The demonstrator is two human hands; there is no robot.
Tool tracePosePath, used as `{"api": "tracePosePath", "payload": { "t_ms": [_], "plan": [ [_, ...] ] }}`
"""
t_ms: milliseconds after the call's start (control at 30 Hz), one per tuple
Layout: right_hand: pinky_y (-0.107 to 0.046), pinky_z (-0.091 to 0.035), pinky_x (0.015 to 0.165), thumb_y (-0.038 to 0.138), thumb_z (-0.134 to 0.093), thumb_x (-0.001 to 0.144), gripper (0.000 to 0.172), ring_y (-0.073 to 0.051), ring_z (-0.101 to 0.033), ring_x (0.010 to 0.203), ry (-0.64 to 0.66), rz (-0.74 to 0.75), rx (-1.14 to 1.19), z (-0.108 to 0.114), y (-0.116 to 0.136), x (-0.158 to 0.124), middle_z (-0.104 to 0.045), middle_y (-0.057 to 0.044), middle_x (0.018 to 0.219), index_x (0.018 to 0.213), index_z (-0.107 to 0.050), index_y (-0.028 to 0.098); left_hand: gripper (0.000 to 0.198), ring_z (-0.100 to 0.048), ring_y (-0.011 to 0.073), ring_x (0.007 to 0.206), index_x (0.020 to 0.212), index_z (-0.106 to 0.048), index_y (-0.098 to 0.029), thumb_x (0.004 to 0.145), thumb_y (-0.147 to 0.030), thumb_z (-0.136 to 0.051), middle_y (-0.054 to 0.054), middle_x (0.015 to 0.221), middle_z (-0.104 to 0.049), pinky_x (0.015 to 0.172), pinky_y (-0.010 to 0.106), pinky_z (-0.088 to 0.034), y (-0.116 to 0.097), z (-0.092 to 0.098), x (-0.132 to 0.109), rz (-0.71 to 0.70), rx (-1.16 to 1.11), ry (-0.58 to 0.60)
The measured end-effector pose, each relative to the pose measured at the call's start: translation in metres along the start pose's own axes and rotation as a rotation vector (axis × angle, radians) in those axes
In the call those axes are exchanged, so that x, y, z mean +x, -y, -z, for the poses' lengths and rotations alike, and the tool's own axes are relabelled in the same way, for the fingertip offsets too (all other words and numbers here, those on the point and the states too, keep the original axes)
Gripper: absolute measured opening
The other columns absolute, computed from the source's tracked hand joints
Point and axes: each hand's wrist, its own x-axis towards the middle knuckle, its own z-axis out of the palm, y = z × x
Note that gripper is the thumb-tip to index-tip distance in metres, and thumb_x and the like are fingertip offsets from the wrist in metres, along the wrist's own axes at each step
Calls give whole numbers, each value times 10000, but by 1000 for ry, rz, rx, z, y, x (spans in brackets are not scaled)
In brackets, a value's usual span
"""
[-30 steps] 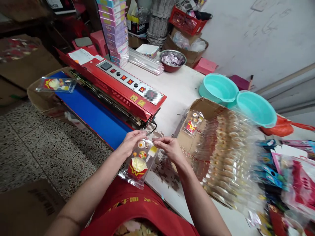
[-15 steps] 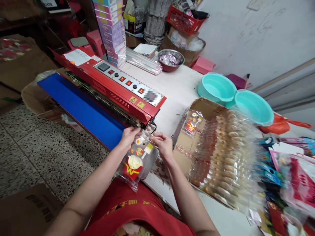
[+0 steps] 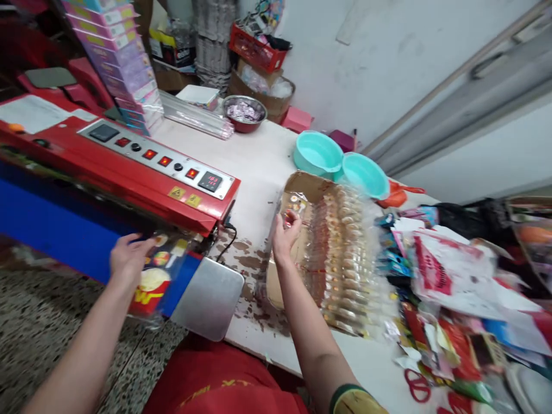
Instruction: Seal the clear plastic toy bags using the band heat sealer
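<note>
My left hand (image 3: 128,260) is over the blue conveyor belt (image 3: 92,230), its fingers on the upper left edge of a clear plastic bag (image 3: 154,282). Inside that bag are food-shaped pieces: red-boxed fries, an egg and an ice pop. The bag's top edge lies along the front of the red sealing machine (image 3: 142,190). Over the left side of a cardboard box (image 3: 276,276) is my right hand (image 3: 287,236). Its curled fingers, slightly blurred, are apart around a similar bag (image 3: 297,200) lying there. More such bags (image 3: 340,259) stand packed in rows in the box.
A metal plate (image 3: 211,299) extends from the belt's end beside the white table (image 3: 254,164). Behind the box stand two turquoise basins (image 3: 318,150). Stacked boxes (image 3: 125,63) rise behind the machine. Packaging and red-handled scissors (image 3: 417,385) clutter the right side.
The view has turned right. The bag has moved left from the metal plate onto the belt, with my left hand at it. My right hand has left it and reached into the box.
</note>
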Motion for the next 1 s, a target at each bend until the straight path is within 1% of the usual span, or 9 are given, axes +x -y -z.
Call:
{"api": "tracePosePath", "payload": {
  "t_ms": [100,167,333,500,600,733,867,933,1000],
  "plan": [
    [-387,-334,1085,335,-583,814,717,-275,-381,1342,-68,-238,-303,12,-44,67,-382,-241,1442,1413,-295,64,637,-557,356,1163,1220,-548,-219,644,-363,-780,110,1198,-630,957,569,-463,0,10,0,-333,362,-267],
    [-445,-276,1120,330,-706,707,897,-346,-318,1378,-31,-347,-355,8,-70,97,-341,-296,1455,1422,-269,9,642,-465,404,1267,1265,-546,-261,681,-443,-742,118,1251,-596,993,614,-424,4,14,-17,-424,477,-299],
    [-529,-293,1093,327,-823,539,1134,-409,-315,1368,74,-458,-390,-23,-101,120,-317,-287,1477,1475,-224,103,554,-523,394,1180,1278,-546,-306,779,-539,-606,99,1227,-609,940,589,-468,38,10,-78,-421,557,-106],
    [-575,-357,1015,235,-795,516,1185,-420,-352,1324,80,-489,-439,-23,-88,111,-321,-254,1449,1510,-151,201,457,-536,338,1151,1204,-567,-248,830,-509,-549,118,1229,-615,968,515,-448,55,-4,-111,-479,486,58],
    [-554,-379,1001,271,-754,548,1185,-411,-375,1291,41,-412,-421,8,-64,91,-324,-229,1428,1522,-83,215,426,-550,305,1135,1169,-570,-231,830,-490,-557,115,1216,-618,1004,481,-425,45,-22,-125,-534,351,135],
    [-518,-321,1081,297,-707,584,1145,-386,-324,1339,38,-50,-327,63,-25,27,-331,-209,1420,1523,-64,171,405,-589,256,1102,1171,-557,-217,829,-431,-590,114,1192,-629,989,437,-446,14,-62,-151,-450,74,397],
    [-551,-348,1070,353,-714,645,1096,-375,-362,1325,157,207,-209,92,0,-66,-344,-175,1406,1521,-66,239,692,-547,268,1221,1308,-470,-227,693,-353,-762,141,1319,-571,995,416,-453,-21,-101,-174,-211,-235,832],
    [-567,-386,1043,405,-748,661,1091,-372,-445,1264,267,279,-98,97,5,-101,-391,-153,1370,1513,-76,292,804,-557,280,1215,1348,-427,-225,642,-312,-801,148,1321,-573,979,409,-469,-34,-106,-178,-38,-395,986],
    [-552,-448,997,445,-776,661,1112,-352,-516,1201,335,271,50,101,9,-115,-396,-144,1382,1503,-58,333,761,-602,277,1151,1326,-444,-203,652,-273,-789,141,1260,-616,961,399,-483,-40,-97,-175,76,-499,1072]
  ]
}}
